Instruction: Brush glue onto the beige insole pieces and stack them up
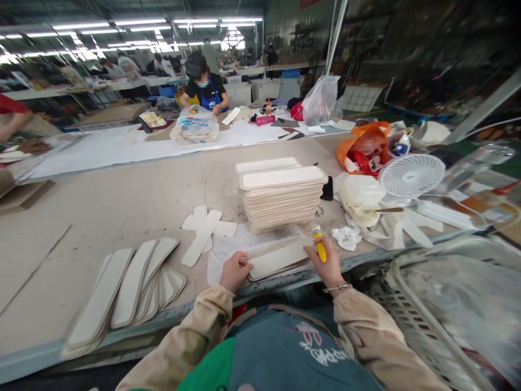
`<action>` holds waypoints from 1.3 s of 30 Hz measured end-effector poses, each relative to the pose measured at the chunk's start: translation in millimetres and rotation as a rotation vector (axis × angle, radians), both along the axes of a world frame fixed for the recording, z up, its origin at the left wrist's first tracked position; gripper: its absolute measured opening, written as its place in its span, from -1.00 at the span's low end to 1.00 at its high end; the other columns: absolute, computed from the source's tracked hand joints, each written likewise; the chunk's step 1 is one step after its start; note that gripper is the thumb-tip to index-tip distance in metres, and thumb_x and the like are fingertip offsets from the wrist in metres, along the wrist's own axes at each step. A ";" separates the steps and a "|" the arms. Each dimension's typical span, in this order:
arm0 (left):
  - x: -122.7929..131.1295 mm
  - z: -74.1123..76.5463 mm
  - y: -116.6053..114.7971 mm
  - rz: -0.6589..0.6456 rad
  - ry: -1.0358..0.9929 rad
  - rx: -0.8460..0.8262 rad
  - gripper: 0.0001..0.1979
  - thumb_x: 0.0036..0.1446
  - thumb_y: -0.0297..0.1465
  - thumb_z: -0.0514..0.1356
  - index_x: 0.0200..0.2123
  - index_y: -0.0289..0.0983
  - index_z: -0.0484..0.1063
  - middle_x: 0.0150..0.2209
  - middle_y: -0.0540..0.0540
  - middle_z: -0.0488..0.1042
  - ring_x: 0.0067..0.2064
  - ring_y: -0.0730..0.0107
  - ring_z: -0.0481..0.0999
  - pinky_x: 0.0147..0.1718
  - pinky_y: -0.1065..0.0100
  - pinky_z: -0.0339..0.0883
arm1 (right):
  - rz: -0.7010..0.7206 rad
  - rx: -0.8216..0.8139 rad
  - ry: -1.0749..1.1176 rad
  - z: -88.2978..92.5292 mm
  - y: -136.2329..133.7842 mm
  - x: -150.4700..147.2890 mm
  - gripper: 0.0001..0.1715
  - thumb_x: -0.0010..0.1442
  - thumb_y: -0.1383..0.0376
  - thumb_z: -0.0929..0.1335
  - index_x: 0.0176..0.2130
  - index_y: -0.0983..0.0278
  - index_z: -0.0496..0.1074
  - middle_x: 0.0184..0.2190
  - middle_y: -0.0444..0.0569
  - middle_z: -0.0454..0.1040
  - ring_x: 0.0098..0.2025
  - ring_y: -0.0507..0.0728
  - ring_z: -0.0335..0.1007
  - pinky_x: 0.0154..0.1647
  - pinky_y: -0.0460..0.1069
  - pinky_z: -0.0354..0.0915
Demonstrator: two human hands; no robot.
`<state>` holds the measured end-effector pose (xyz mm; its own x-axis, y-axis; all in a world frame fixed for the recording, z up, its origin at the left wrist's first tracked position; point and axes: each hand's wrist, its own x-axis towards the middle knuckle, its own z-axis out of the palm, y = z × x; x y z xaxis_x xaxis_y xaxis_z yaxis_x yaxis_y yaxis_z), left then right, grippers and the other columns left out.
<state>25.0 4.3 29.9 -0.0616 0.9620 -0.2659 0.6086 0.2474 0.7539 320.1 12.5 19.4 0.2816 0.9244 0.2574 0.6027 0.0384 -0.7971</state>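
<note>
1. The left hand (235,271) pinched one end of a pale strip (279,259) at the near edge of the table (163,190).
2. The right hand (328,263) gripped a yellow-handled tool (321,250) (tip pointing away), thumb at the strip's other end; this piece seemed unfinished.
3. A tall stack (280,202) stood beyond, fanned strips (122,288) lay left; which were done, I couldn't tell.

Factory workshop with long worktables (101,209), strip lights (142,22) overhead, an aproned co-worker (209,93).

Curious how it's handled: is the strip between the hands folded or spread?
Spread: the strip shows no fold between the left hand and right hand.
</note>
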 end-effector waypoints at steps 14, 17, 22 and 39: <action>-1.1 3.8 -0.1 -0.122 0.261 0.035 -0.89 0.02 -0.38 0.21 -0.33 -0.26 0.42 -0.43 0.01 0.45 -0.36 0.39 0.43 -0.30 0.38 0.21 | 0.008 -0.048 -0.166 -19.6 6.6 6.6 -0.63 0.11 0.05 0.32 -0.16 0.23 0.31 -0.30 0.01 0.50 -0.32 0.23 0.45 -0.28 0.09 0.32; 0.4 3.7 -0.4 -0.131 0.271 0.036 -0.91 0.05 -0.37 0.18 -0.35 -0.25 0.38 -0.46 0.03 0.42 -0.40 0.40 0.42 -0.34 0.38 0.20 | 0.015 -0.029 -0.116 -21.5 7.7 9.2 -0.63 0.09 0.10 0.34 -0.13 0.23 0.30 -0.26 0.01 0.50 -0.29 0.20 0.46 -0.22 0.10 0.34; 0.1 0.1 1.3 -0.135 0.289 0.036 -0.92 0.06 -0.35 0.16 -0.35 -0.23 0.35 -0.49 0.04 0.41 -0.40 0.38 0.44 -0.37 0.40 0.19 | -0.011 -0.075 -0.086 -27.0 12.3 14.1 -0.62 0.09 0.15 0.34 -0.09 0.22 0.29 -0.42 -0.08 0.47 -0.36 0.18 0.47 -0.26 0.09 0.37; 1.0 1.2 6.0 -0.162 0.344 0.040 -0.86 0.04 -0.27 0.13 -0.39 -0.21 0.37 -0.52 0.03 0.45 -0.42 0.32 0.48 -0.40 0.38 0.21 | 0.348 0.124 -0.288 -26.9 -22.4 0.2 -0.83 0.22 0.27 0.32 -0.14 0.16 0.31 -0.02 0.06 0.49 0.06 0.24 0.40 0.19 0.28 0.21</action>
<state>26.0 10.3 31.1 0.0132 0.9759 -0.2180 0.8565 0.1014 0.5060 320.2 -9.8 -7.5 -0.1387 0.9085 0.3942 0.7330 0.3619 -0.5760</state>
